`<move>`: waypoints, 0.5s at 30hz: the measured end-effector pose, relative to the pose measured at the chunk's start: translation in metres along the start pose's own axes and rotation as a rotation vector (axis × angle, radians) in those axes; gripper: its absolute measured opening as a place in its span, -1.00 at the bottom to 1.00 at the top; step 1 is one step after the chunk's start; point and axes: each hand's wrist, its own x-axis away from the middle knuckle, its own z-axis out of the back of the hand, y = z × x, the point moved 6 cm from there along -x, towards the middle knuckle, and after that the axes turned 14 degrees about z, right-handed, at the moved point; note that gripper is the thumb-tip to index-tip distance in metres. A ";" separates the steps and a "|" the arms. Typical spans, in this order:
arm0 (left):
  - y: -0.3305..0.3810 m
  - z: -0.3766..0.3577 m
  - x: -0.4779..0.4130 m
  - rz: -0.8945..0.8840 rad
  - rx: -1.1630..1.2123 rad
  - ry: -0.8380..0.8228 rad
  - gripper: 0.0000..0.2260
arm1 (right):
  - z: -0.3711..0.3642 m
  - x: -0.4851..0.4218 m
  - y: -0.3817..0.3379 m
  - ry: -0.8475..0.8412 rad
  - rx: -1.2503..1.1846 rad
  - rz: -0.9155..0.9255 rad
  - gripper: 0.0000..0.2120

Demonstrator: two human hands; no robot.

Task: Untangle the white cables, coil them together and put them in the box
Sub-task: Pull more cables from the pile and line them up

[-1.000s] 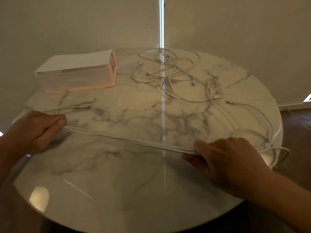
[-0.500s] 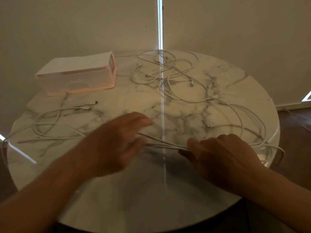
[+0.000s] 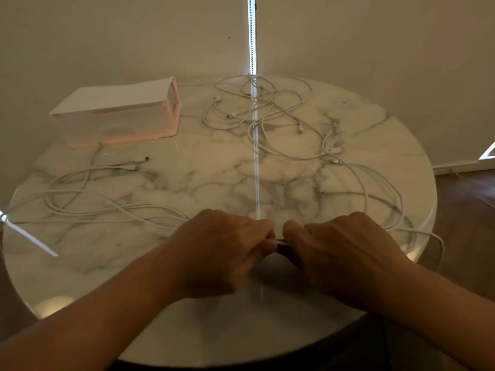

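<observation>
One translucent box (image 3: 115, 121) stands on the worktop (image 3: 187, 183). Nearer than the box, the left hand (image 3: 222, 250) and right hand (image 3: 345, 253) both pinch one white cable bundle (image 3: 277, 241); its strand count is unclear.

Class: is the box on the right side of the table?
No, the box sits at the far left of the table.

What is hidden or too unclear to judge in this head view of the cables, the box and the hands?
- Head view: the white cable bundle shows only between the left hand and right hand; their curled fingers hide the rest.
- Head view: inside the pinkish box; its cloudy wall and white top hide any contents.
- Head view: the far cable tangle; strands too thin and crossed to count.
</observation>
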 end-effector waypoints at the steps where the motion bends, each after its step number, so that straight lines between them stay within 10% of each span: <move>1: -0.006 0.007 0.002 -0.007 -0.013 0.035 -0.75 | 0.004 0.002 0.003 0.036 0.016 -0.006 -0.69; 8: -0.051 0.028 0.028 -0.044 -0.022 0.144 -0.85 | -0.003 0.023 0.009 0.123 0.009 -0.062 -0.24; 15: -0.090 0.039 0.041 0.044 -0.057 0.186 -0.69 | -0.017 0.037 0.025 0.340 0.059 -0.076 -0.50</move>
